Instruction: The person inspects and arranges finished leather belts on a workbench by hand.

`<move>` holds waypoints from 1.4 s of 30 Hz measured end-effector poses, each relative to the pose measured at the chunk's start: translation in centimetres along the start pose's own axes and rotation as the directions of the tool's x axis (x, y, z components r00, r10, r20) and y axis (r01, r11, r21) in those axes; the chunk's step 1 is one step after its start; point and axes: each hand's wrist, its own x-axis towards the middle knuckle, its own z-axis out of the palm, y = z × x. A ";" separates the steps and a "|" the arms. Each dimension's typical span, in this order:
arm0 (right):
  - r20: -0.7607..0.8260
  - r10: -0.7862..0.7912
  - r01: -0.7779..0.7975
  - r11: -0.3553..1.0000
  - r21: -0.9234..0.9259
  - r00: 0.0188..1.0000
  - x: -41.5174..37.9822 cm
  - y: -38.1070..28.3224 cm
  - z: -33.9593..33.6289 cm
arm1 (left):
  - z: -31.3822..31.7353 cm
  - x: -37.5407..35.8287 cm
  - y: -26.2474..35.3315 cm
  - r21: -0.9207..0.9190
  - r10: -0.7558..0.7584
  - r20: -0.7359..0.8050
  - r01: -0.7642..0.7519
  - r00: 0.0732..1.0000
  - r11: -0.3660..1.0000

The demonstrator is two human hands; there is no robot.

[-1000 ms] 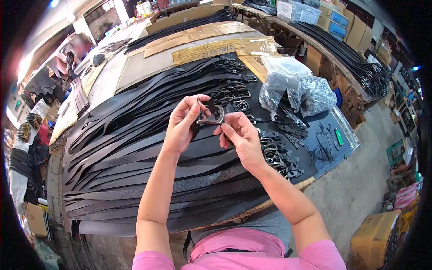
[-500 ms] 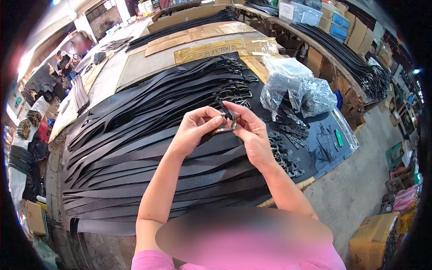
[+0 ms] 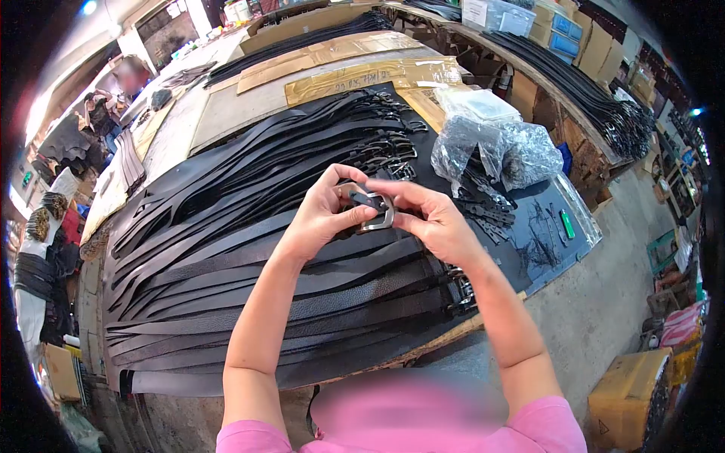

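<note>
Between my two hands is a silver belt buckle (image 3: 387,219) with a short black leather piece (image 3: 365,199) at it. My left hand (image 3: 330,210) is closed, its thumb and fingers pinching the leather piece and the buckle's left side. From the other side, my right hand (image 3: 436,220) grips the buckle with thumb and forefinger. The fingers partly cover where leather and metal meet. Below and behind the hands lie many black leather belt straps (image 3: 249,260) in rows, with a cluster of metal buckles (image 3: 393,155) at the far strap ends.
Clear plastic bags (image 3: 495,147) lie right of the straps, beside small black leather pieces (image 3: 487,211). A green lighter (image 3: 566,224) sits near the table's right edge. Cardboard sheets (image 3: 340,81) cover the back. Another person (image 3: 102,117) is at the far left.
The buckle has turned in my fingers, and the black leather piece has tipped from upright towards the left. Both hands remain on the buckle; the view has shifted slightly.
</note>
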 end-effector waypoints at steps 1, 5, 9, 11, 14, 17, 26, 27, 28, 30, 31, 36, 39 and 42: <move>0.035 0.055 -0.054 0.998 -0.019 0.998 -0.2 -0.2 -0.6 | 0.0 -0.1 0.4 0.041 -0.023 0.015 0.022 1.000 0.999; 0.261 0.234 -0.224 0.972 -0.068 0.937 -0.3 -0.3 -2.4 | -0.4 0.2 1.5 0.184 -0.251 0.258 0.207 0.933 0.961; 0.378 0.309 -0.269 0.951 -0.155 0.873 -0.5 -1.1 -3.3 | 0.2 0.3 1.4 0.082 -0.239 0.336 0.225 0.911 0.971; 0.418 0.330 -0.327 0.941 -0.081 0.846 -0.5 -1.3 -3.4 | 0.6 0.2 1.4 0.054 -0.236 0.361 0.232 0.902 0.971; 0.458 0.360 -0.420 0.907 0.034 0.813 -0.7 -1.6 -3.9 | 0.0 0.3 1.2 -0.047 -0.232 0.424 0.278 0.875 0.960; 0.451 0.316 -0.378 0.924 0.052 0.834 -0.9 -0.6 -3.9 | -0.5 0.3 1.3 -0.057 -0.203 0.473 0.260 0.858 0.964; 0.392 0.413 -0.316 0.904 -0.289 0.822 -4.3 -0.7 -2.3 | 3.9 -1.0 1.0 0.297 -0.468 0.423 0.370 0.775 0.880; 0.396 0.455 -0.348 0.883 -0.315 0.798 -4.7 -0.8 -2.4 | 4.2 -1.1 0.9 0.314 -0.470 0.418 0.362 0.777 0.878; 0.445 0.466 -0.362 0.882 -0.302 0.764 -4.9 -0.8 -2.7 | 4.4 -1.1 0.7 0.332 -0.471 0.413 0.353 0.780 0.875; 0.472 0.500 -0.454 0.864 -0.217 0.726 -4.8 -1.3 -3.6 | 4.8 -0.9 0.4 0.345 -0.460 0.401 0.334 0.792 0.877; 0.490 0.513 -0.497 0.850 -0.175 0.705 -4.8 -1.4 -4.0 | 5.0 -0.7 0.3 0.341 -0.449 0.391 0.327 0.803 0.881; 0.563 0.488 -0.492 0.856 -0.159 0.667 -3.4 -0.9 -5.8 | 4.6 0.2 0.6 0.321 -0.401 0.326 0.299 0.856 0.899; 0.517 0.499 -0.478 0.859 -0.185 0.696 -2.4 -0.6 -6.0 | 3.7 1.2 -0.3 0.335 -0.367 0.304 0.262 0.879 0.905; 0.444 0.417 -0.306 0.903 -0.302 0.793 -1.0 -0.8 -6.0 | 3.1 2.1 0.5 0.399 -0.390 0.244 0.275 0.888 0.875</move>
